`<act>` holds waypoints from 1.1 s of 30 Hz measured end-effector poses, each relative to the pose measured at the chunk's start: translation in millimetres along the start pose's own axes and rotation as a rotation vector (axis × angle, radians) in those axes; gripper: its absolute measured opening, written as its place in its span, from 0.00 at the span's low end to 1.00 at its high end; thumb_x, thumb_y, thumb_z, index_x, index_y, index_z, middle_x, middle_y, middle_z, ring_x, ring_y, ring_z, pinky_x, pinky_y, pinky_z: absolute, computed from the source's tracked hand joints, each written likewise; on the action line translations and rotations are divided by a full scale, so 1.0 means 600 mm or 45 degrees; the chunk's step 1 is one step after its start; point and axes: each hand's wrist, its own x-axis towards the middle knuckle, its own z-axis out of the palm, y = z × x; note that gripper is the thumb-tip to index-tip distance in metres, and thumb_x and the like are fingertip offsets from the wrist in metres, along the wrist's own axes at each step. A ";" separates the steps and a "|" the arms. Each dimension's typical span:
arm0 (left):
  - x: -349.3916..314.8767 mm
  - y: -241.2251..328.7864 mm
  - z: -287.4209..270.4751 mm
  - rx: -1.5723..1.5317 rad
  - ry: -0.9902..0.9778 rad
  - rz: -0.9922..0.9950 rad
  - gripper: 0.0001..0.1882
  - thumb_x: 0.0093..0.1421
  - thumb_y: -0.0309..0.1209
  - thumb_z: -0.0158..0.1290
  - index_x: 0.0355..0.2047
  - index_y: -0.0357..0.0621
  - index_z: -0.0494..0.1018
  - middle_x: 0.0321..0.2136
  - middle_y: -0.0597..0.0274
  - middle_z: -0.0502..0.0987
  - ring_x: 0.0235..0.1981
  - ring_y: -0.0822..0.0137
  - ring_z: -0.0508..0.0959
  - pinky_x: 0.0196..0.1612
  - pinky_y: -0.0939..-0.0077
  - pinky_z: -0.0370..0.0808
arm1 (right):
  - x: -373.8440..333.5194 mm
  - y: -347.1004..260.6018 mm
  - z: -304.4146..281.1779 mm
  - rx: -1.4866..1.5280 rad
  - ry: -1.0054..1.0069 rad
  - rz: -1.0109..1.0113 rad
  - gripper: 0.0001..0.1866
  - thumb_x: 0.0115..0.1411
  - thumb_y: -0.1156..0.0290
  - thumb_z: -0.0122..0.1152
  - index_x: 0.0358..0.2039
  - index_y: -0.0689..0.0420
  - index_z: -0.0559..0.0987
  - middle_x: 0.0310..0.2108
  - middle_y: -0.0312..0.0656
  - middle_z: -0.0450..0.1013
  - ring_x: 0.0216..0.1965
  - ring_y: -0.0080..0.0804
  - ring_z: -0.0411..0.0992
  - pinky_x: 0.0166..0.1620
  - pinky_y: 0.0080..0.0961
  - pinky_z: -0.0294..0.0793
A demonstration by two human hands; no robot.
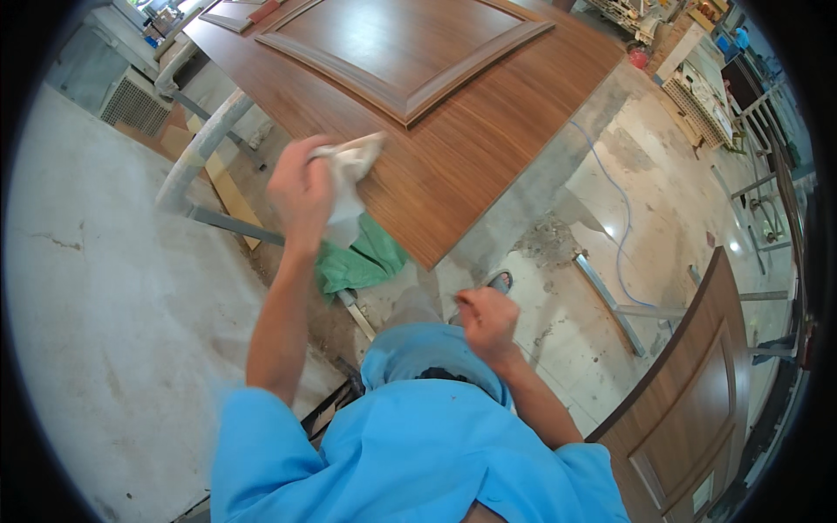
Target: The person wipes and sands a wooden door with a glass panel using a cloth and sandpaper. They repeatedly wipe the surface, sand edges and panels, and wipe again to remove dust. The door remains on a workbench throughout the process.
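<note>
A brown wood-grain door panel (488, 166) with a raised rectangular moulding (418, 106) lies flat in front of me. At its near left edge my left hand (301, 187) is closed on a crumpled white cloth (353, 161), one end of which reaches over the panel's surface. The hand is slightly blurred. My right hand (490, 321) is curled into a loose fist near my waist, apart from the panel; nothing shows in it.
A padded metal support (205, 148) stands left of the panel. Green sheeting (362, 257) lies below its near corner. Another brown door (689, 392) leans at the right, beside a metal bar (610, 305). A blue hose (626, 218) crosses the stained floor.
</note>
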 end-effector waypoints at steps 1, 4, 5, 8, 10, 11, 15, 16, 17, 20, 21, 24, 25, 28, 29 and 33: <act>-0.031 0.003 -0.031 0.044 -0.035 -0.233 0.09 0.59 0.26 0.53 0.37 0.41 0.81 0.30 0.57 0.82 0.31 0.58 0.83 0.39 0.64 0.80 | -0.007 0.012 -0.016 -0.032 0.008 0.082 0.07 0.52 0.80 0.65 0.33 0.61 0.82 0.21 0.44 0.73 0.22 0.40 0.73 0.27 0.32 0.72; -0.129 0.035 -0.066 -0.048 -0.335 -0.218 0.13 0.59 0.35 0.62 0.41 0.41 0.80 0.25 0.55 0.81 0.27 0.57 0.83 0.33 0.64 0.79 | -0.016 0.036 -0.036 0.082 0.019 0.445 0.05 0.59 0.75 0.66 0.35 0.62 0.82 0.22 0.44 0.76 0.23 0.35 0.74 0.27 0.31 0.72; -0.158 0.048 -0.061 0.005 -0.407 -0.111 0.21 0.55 0.40 0.66 0.44 0.40 0.79 0.26 0.54 0.81 0.27 0.58 0.83 0.32 0.65 0.79 | -0.016 0.036 -0.034 0.201 0.042 0.567 0.05 0.62 0.74 0.65 0.35 0.63 0.81 0.22 0.43 0.76 0.22 0.33 0.74 0.27 0.29 0.72; -0.225 0.087 -0.017 -0.133 -0.527 -0.147 0.41 0.47 0.54 0.72 0.54 0.39 0.74 0.30 0.52 0.82 0.28 0.60 0.83 0.30 0.68 0.79 | -0.008 0.027 -0.016 0.327 0.171 0.732 0.09 0.67 0.70 0.62 0.37 0.64 0.81 0.21 0.41 0.75 0.22 0.25 0.72 0.28 0.25 0.71; -0.239 0.095 0.012 -0.242 -0.452 -0.293 0.47 0.46 0.56 0.71 0.58 0.39 0.70 0.32 0.51 0.82 0.28 0.60 0.83 0.31 0.69 0.79 | 0.001 0.018 -0.006 0.275 0.099 0.745 0.10 0.68 0.70 0.61 0.38 0.65 0.81 0.20 0.39 0.74 0.21 0.23 0.70 0.27 0.24 0.70; -0.239 0.095 0.021 -0.303 -0.431 -0.359 0.49 0.45 0.57 0.71 0.60 0.40 0.68 0.33 0.51 0.82 0.29 0.60 0.83 0.32 0.69 0.79 | 0.006 0.014 -0.003 0.286 0.088 0.750 0.10 0.69 0.70 0.60 0.39 0.66 0.81 0.20 0.38 0.73 0.21 0.22 0.70 0.27 0.24 0.69; -0.216 0.080 0.025 -0.324 -0.519 -0.222 0.60 0.42 0.52 0.75 0.69 0.40 0.57 0.33 0.53 0.82 0.31 0.66 0.81 0.35 0.75 0.78 | 0.011 -0.002 -0.003 0.289 0.088 0.762 0.10 0.69 0.71 0.59 0.38 0.65 0.81 0.20 0.37 0.72 0.22 0.20 0.68 0.27 0.22 0.68; -0.210 0.078 0.022 -0.398 -0.577 -0.345 0.63 0.41 0.51 0.76 0.71 0.39 0.53 0.33 0.55 0.82 0.32 0.69 0.80 0.36 0.76 0.77 | 0.010 -0.005 -0.005 0.325 0.123 0.794 0.09 0.69 0.71 0.59 0.38 0.65 0.81 0.21 0.37 0.73 0.23 0.20 0.68 0.27 0.22 0.68; -0.204 0.076 0.018 -0.470 -0.662 -0.497 0.67 0.41 0.49 0.77 0.73 0.38 0.49 0.34 0.58 0.81 0.33 0.72 0.79 0.37 0.78 0.76 | 0.008 -0.007 -0.006 0.394 0.151 0.832 0.09 0.69 0.71 0.58 0.37 0.64 0.81 0.21 0.36 0.73 0.23 0.20 0.69 0.27 0.22 0.68; -0.187 0.071 0.013 -0.705 -0.584 -0.628 0.72 0.39 0.50 0.77 0.75 0.39 0.43 0.34 0.60 0.80 0.32 0.73 0.78 0.37 0.79 0.76 | 0.013 -0.014 -0.015 0.396 0.328 0.800 0.08 0.70 0.72 0.57 0.37 0.62 0.81 0.24 0.36 0.74 0.26 0.20 0.71 0.30 0.21 0.70; -0.183 0.070 0.013 -0.676 -0.524 -0.634 0.72 0.40 0.47 0.78 0.75 0.40 0.41 0.33 0.61 0.80 0.31 0.74 0.77 0.37 0.79 0.75 | 0.022 -0.015 -0.022 0.388 0.287 0.711 0.07 0.70 0.73 0.57 0.38 0.62 0.81 0.23 0.36 0.74 0.26 0.20 0.71 0.29 0.21 0.70; -0.182 0.064 0.016 -0.581 -0.409 -0.675 0.69 0.45 0.41 0.77 0.76 0.41 0.39 0.28 0.64 0.77 0.28 0.74 0.75 0.35 0.79 0.74 | 0.069 -0.034 -0.044 0.270 0.087 0.348 0.06 0.67 0.77 0.57 0.41 0.62 0.80 0.24 0.37 0.74 0.25 0.22 0.71 0.28 0.21 0.70; -0.186 0.061 0.019 -0.556 -0.364 -0.726 0.65 0.48 0.39 0.75 0.76 0.42 0.41 0.25 0.63 0.76 0.27 0.73 0.74 0.34 0.78 0.73 | 0.096 -0.039 -0.057 0.180 -0.087 0.159 0.06 0.65 0.78 0.58 0.41 0.62 0.80 0.24 0.39 0.74 0.25 0.25 0.73 0.28 0.23 0.71; -0.217 0.048 0.024 -0.708 -0.087 -1.042 0.50 0.58 0.36 0.67 0.74 0.42 0.49 0.22 0.66 0.74 0.24 0.75 0.71 0.30 0.76 0.70 | 0.199 -0.068 -0.062 -0.061 -0.595 -0.240 0.14 0.56 0.82 0.62 0.44 0.60 0.80 0.27 0.45 0.77 0.28 0.38 0.77 0.29 0.29 0.74; -0.233 0.043 0.026 -0.801 0.027 -1.181 0.45 0.61 0.35 0.63 0.73 0.41 0.52 0.21 0.67 0.73 0.24 0.76 0.70 0.29 0.76 0.68 | 0.238 -0.079 -0.049 -0.120 -0.682 -0.399 0.14 0.56 0.81 0.62 0.44 0.59 0.80 0.27 0.45 0.76 0.29 0.41 0.77 0.29 0.30 0.74; -0.322 0.028 0.028 -0.545 0.076 -1.346 0.26 0.67 0.34 0.55 0.63 0.37 0.67 0.21 0.70 0.71 0.23 0.78 0.67 0.27 0.77 0.66 | 0.350 -0.102 0.047 -0.552 -1.085 -0.936 0.09 0.58 0.75 0.60 0.40 0.52 0.79 0.24 0.41 0.74 0.30 0.42 0.79 0.29 0.36 0.75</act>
